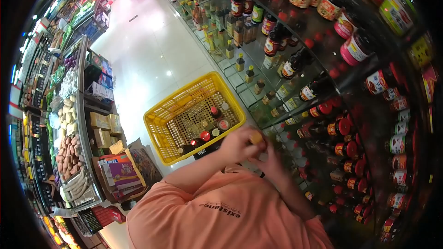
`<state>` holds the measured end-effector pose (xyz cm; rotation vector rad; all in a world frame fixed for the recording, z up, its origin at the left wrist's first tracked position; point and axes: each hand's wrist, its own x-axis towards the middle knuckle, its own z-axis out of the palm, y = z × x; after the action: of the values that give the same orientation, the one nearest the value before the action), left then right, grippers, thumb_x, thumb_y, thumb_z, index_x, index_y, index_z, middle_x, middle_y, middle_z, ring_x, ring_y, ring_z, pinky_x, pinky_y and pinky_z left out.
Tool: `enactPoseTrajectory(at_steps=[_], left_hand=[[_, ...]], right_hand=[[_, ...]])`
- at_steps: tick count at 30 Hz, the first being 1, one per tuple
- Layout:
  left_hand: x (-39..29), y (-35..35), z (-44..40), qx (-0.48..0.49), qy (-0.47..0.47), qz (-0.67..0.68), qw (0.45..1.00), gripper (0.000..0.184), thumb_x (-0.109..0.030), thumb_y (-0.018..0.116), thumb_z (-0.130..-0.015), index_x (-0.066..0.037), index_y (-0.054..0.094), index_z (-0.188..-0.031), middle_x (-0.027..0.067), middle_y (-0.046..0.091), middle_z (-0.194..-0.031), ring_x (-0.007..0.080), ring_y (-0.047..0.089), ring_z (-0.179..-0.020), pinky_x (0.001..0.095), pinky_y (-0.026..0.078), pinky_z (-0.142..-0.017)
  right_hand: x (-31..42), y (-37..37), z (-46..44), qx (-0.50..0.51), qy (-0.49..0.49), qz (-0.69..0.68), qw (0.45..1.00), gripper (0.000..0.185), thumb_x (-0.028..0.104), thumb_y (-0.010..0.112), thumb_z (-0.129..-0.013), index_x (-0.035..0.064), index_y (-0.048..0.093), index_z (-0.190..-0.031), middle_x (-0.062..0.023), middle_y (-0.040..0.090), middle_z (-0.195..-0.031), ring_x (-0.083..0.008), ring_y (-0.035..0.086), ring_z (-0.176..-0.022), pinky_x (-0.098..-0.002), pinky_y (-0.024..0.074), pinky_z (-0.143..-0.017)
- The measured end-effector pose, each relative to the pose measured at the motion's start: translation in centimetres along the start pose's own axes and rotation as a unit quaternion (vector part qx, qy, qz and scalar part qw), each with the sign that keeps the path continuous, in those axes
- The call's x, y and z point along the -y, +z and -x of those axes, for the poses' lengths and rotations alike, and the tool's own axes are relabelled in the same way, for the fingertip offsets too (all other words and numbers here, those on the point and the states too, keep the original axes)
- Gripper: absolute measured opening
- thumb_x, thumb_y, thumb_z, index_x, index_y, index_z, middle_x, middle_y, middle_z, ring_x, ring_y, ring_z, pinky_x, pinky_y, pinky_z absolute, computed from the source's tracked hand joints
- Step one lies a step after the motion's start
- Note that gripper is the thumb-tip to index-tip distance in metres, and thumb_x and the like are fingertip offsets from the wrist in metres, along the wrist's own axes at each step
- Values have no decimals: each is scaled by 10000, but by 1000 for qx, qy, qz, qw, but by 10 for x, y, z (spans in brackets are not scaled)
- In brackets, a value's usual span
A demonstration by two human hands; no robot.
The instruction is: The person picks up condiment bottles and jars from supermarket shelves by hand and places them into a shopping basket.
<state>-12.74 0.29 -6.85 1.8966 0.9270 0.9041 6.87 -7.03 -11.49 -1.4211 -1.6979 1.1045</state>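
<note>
Both my hands meet in front of my chest, just right of the yellow basket's near corner. My left hand is closed around a small item with a yellowish top; its body is hidden by the fingers. Against it, my right hand has its fingers bent at the same item, partly blurred. The yellow basket holds several bottles and jars along its near side, among them a red-capped bottle and a jar with a red and white lid.
Shelves of bottles and jars rise close on my right. On the left stands a produce stand with potatoes and vegetables, cartons beside it. A pale tiled floor runs ahead between them.
</note>
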Motion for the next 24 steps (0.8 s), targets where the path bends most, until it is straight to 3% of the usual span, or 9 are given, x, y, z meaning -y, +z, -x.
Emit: enactPoseTrajectory(at_steps=[5,7,10,15,17,18,21,22,24], left_hand=[[79,-96,12,-139,-217,288,922,224,-85,676,-930,-10,640,-1138,74,678,-1061,137,643,-929,308,530,-828],[86,-131,11,-282,-162,252,912,253,-59,684,-928,-5,598,-1160,73,681,-1034,129,641,-910,298,527,-835],[133,-176,26,-273,-194,159,929,278,-76,728,-909,16,594,-1135,55,687,-989,115,637,-901,285,529,-815],[215,-185,60,-236,-294,47,925,282,-120,790,-863,25,665,-1069,66,716,-970,118,663,-869,292,544,-783],[250,-173,77,-201,-328,-130,914,339,-147,822,-822,-9,683,-1098,101,736,-1010,183,699,-899,318,546,-818],[286,-163,94,-210,-318,-130,915,376,-191,846,-772,-52,704,-1090,123,721,-1056,280,692,-976,365,538,-871],[319,-149,112,-131,-198,-275,932,372,-218,841,-755,-68,710,-1069,118,682,-1096,335,639,-1039,405,522,-902],[325,-139,117,-125,-251,-301,911,361,-225,829,-752,-66,704,-1050,112,640,-1116,346,608,-1053,429,515,-903],[333,-123,119,-138,-292,-284,903,357,-218,824,-758,-47,699,-1045,135,633,-1092,354,611,-1027,435,513,-890]], right_hand=[[7,-10,-32,-36,-8,13,999,574,65,743,-854,30,501,-1374,-154,545,-1381,-258,646,-1127,-356,524,-924],[-5,-14,-35,-62,-15,21,998,475,54,715,-875,20,550,-1319,-139,598,-1304,-223,680,-1022,-325,542,-841],[-38,-22,-27,-64,76,25,995,364,98,706,-893,39,614,-1241,-133,640,-1210,-237,697,-938,-351,566,-777],[-99,-35,-4,-227,135,78,961,209,122,661,-943,46,663,-1137,-78,685,-964,-175,670,-829,-312,534,-690],[-110,-46,5,-273,159,82,945,177,127,653,-957,48,665,-1114,-53,674,-913,-146,642,-800,-292,516,-686],[-112,-50,9,-298,163,73,938,164,134,646,-967,45,661,-1104,-49,665,-904,-139,633,-797,-282,508,-693],[-124,-66,19,-372,150,98,911,134,100,620,-979,28,661,-1085,-43,675,-927,-117,632,-814,-278,506,-723],[-101,-72,15,-369,220,151,890,123,79,618,-968,25,652,-1073,-71,667,-991,-143,638,-868,-277,509,-720],[-87,-78,11,-373,189,174,892,129,97,628,-959,31,650,-1068,-81,647,-1043,-176,638,-902,-312,521,-746]])
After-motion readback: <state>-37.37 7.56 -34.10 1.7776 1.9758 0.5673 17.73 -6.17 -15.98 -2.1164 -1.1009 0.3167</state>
